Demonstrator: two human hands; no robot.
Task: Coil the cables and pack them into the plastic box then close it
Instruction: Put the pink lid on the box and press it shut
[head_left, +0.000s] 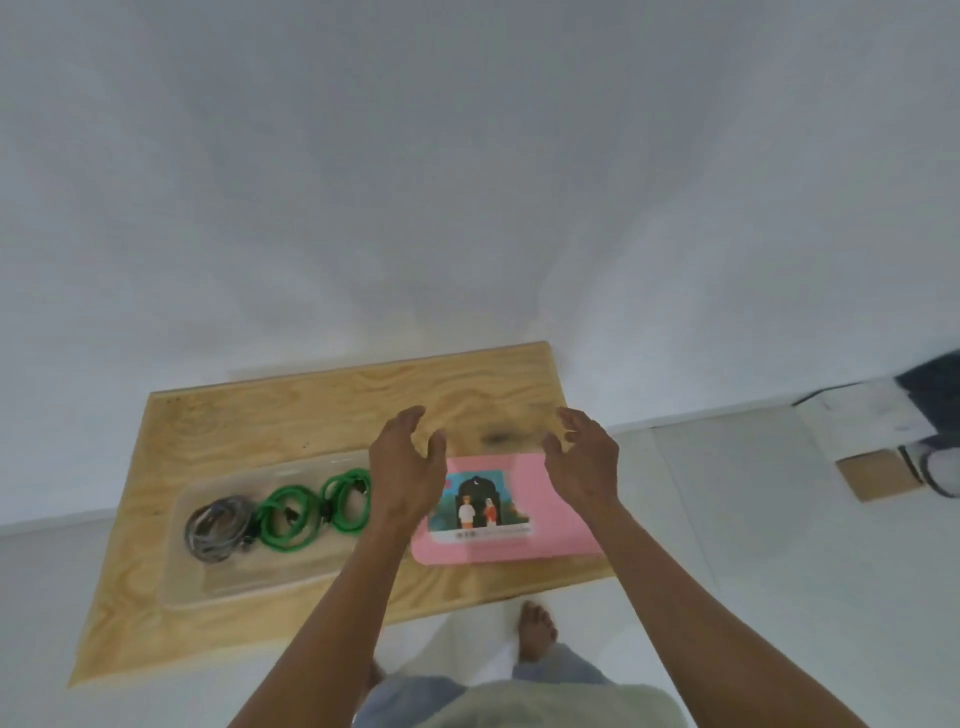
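A clear plastic box (187, 577) stands open on the left half of a wooden board (260, 415). Inside it lie a grey coiled cable (215, 527) and two green coiled cables (283, 519) (345, 501). To the right of the box lies the pink lid (561, 514), flat on the board, with a picture sticker on it. My left hand (405, 467) hovers over the lid's left end with fingers loosely spread and holds nothing. Above the lid's right end, my right hand (587, 457) is likewise relaxed and empty.
The board lies on a white floor against a white wall. My bare foot (537, 631) stands just in front of the board's near edge. A small cardboard box (878, 475) and dark items sit on the floor at the far right.
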